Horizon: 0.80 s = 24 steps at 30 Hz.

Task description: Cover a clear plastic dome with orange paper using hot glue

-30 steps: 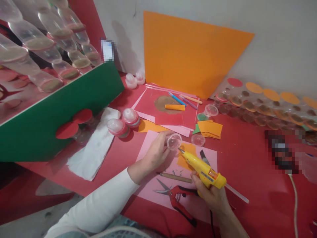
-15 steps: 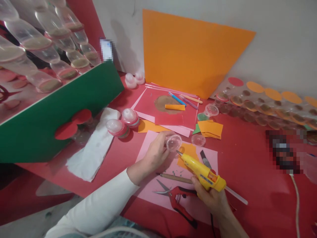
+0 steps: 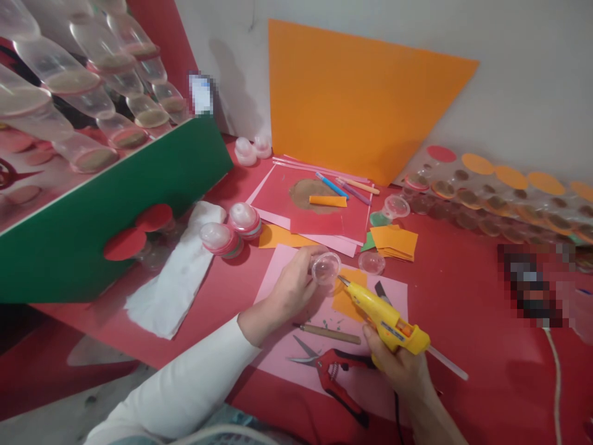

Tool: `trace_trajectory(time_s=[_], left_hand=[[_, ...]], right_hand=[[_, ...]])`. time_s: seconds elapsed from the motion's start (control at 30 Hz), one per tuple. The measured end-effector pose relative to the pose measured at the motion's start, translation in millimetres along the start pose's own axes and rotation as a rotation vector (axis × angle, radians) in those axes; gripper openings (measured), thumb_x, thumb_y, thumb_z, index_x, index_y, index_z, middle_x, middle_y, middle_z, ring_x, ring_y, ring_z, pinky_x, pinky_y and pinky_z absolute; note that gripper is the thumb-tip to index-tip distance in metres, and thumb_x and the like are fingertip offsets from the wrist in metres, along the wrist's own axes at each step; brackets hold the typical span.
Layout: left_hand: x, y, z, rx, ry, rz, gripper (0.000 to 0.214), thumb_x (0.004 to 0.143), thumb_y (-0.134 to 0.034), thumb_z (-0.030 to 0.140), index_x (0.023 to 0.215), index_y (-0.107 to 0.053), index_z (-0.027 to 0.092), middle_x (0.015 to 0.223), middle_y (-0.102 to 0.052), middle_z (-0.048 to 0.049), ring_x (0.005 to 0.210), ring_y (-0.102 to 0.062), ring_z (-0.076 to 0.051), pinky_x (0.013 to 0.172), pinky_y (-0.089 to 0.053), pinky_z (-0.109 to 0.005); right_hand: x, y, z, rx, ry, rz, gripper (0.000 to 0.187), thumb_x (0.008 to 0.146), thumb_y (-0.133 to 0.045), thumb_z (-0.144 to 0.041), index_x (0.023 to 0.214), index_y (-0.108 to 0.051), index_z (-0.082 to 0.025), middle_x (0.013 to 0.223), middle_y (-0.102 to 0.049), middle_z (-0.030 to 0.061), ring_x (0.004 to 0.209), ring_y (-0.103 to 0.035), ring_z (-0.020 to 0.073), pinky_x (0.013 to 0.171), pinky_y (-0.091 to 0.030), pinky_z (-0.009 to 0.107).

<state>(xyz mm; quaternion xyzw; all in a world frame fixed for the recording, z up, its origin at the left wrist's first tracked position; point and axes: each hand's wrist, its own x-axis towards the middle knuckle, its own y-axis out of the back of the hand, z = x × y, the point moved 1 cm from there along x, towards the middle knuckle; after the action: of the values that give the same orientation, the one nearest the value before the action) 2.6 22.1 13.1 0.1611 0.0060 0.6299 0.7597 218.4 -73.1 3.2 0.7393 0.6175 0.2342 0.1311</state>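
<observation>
Over a rectangular pink paper sheet (image 3: 278,360) on a red tabletop (image 3: 463,278), our left hand (image 3: 291,278) has its fingers bent in around a small, clear plastic cup with a round rim (image 3: 327,270). The fingers of our right hand (image 3: 401,368) wrap a yellow plastic glue gun (image 3: 382,314), its metal tip beside the cup; we cannot tell whether they touch. Nearer us lie red-handled metal shears (image 3: 327,366), blades parted, and a slim wooden-handled tool (image 3: 331,334).

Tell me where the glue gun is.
In the head view, the yellow glue gun is right of centre in the right hand, its nozzle pointed toward the clear plastic cup in the left hand.
</observation>
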Motion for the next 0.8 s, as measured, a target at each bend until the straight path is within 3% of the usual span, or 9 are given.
trace_trajectory(time_s=[0.1, 0.23, 0.4, 0.53, 0.67, 0.8], left_hand=[[-0.5, 0.8, 1.1, 0.011, 0.026, 0.002, 0.030, 0.093, -0.059, 0.024, 0.122, -0.056, 0.022, 0.121, -0.076, -0.0120, 0.109, -0.074, -0.026, 0.093, -0.059, -0.039], [-0.2, 2.0, 1.9, 0.053, 0.067, 0.017, 0.032, 0.090, -0.062, 0.023, 0.122, -0.057, 0.022, 0.122, -0.077, -0.0110, 0.109, -0.074, -0.026, 0.092, -0.059, -0.038], [1.4, 2.2, 1.4, 0.081, 0.040, 0.013, 0.032, 0.090, -0.062, 0.025, 0.122, -0.058, 0.022, 0.121, -0.078, -0.0117, 0.105, -0.076, -0.027, 0.088, -0.058, -0.038], [1.0, 2.3, 1.2, 0.061, 0.036, 0.014, 0.033, 0.090, -0.063, 0.026, 0.122, -0.058, 0.022, 0.121, -0.078, -0.0121, 0.107, -0.076, -0.027, 0.089, -0.058, -0.039], [0.2, 1.6, 0.6, 0.030, 0.050, 0.011, 0.032, 0.090, -0.063, 0.022, 0.121, -0.057, 0.022, 0.123, -0.077, -0.0123, 0.110, -0.074, -0.027, 0.092, -0.057, -0.040], [0.3, -1.0, -1.0, -0.022, 0.074, 0.011, 0.033, 0.088, -0.066, 0.021, 0.120, -0.058, 0.022, 0.121, -0.077, -0.0116, 0.106, -0.075, -0.026, 0.090, -0.057, -0.039]], right_hand=[[0.6, -0.6, 2.0, -0.009, 0.089, -0.023, 0.027, 0.095, -0.067, -0.039, 0.075, -0.067, -0.021, 0.061, -0.066, 0.0017, 0.049, -0.063, 0.0186, 0.049, -0.057, 0.028], [-0.1, -2.2, 2.2, -0.033, 0.071, -0.045, 0.029, 0.097, -0.065, -0.039, 0.074, -0.066, -0.022, 0.060, -0.067, 0.0015, 0.050, -0.065, 0.0192, 0.052, -0.059, 0.028], [0.0, -3.7, -1.9, -0.074, 0.167, -0.004, 0.022, 0.099, -0.064, -0.041, 0.085, -0.068, -0.024, 0.065, -0.070, 0.0024, 0.053, -0.068, 0.0213, 0.052, -0.061, 0.031], [-0.9, -4.6, -6.1, -0.048, 0.131, -0.059, 0.025, 0.100, -0.062, -0.039, 0.080, -0.063, -0.024, 0.058, -0.060, -0.0010, 0.046, -0.060, 0.0186, 0.046, -0.058, 0.030], [-3.1, -5.6, -7.1, 0.018, 0.108, -0.090, 0.013, 0.099, -0.062, -0.033, 0.093, -0.068, -0.023, 0.065, -0.066, 0.0009, 0.055, -0.068, 0.0209, 0.055, -0.062, 0.032], [-2.7, -5.3, -6.5, 0.029, 0.126, -0.109, 0.014, 0.098, -0.063, -0.029, 0.087, -0.069, -0.023, 0.065, -0.063, 0.0014, 0.060, -0.071, 0.0226, 0.055, -0.063, 0.031]])
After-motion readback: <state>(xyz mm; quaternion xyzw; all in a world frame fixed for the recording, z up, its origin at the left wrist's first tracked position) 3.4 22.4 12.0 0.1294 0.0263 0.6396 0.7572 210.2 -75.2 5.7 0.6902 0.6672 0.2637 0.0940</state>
